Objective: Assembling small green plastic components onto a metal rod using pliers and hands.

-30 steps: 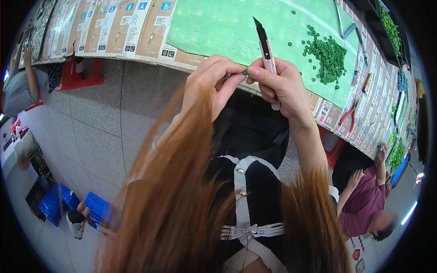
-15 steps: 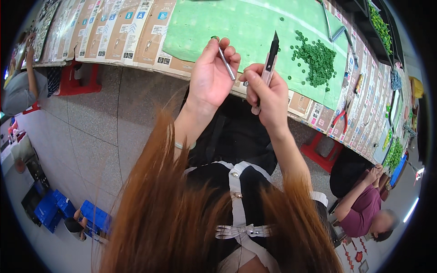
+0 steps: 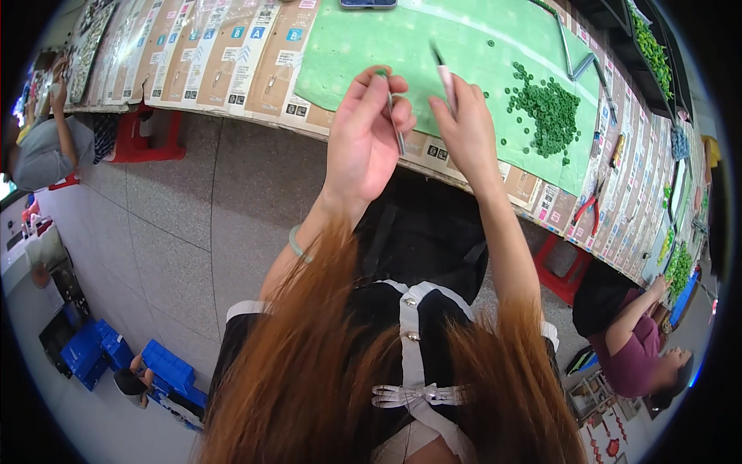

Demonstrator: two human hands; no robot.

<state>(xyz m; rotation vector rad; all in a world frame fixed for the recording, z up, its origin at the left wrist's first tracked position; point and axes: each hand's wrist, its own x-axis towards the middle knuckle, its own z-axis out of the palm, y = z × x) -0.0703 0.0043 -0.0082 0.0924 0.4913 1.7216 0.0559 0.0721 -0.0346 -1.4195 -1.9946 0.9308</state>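
My left hand point(image 3: 357, 143) is closed around a thin silver metal rod point(image 3: 400, 139), its lower end sticking out below the fingers. A small green piece point(image 3: 381, 73) sits at the rod's upper end, by my thumb and forefinger. To the right, my right hand point(image 3: 470, 131) grips a craft knife point(image 3: 444, 76) with a pale handle; its dark blade points up and away and is smeared by motion. Both hands are over the near edge of a green mat point(image 3: 433, 31), apart from each other. Small dark green rings point(image 3: 550, 116) lie heaped on the mat's right side, several scattered around.
Cardboard sheets point(image 3: 224, 69) cover the table. Red-handled pliers point(image 3: 589, 207) and a yellow-handled tool point(image 3: 617, 151) lie at the right. A phone point(image 3: 369, 3) rests at the far edge. Black planters with greenery point(image 3: 651, 46) stand far right. Other people sit at both sides; red stools are below.
My right hand has moved the knife up and slightly left, tilting its blade leftward. My left hand still holds the rod, now more upright. The whole view has shifted a little.
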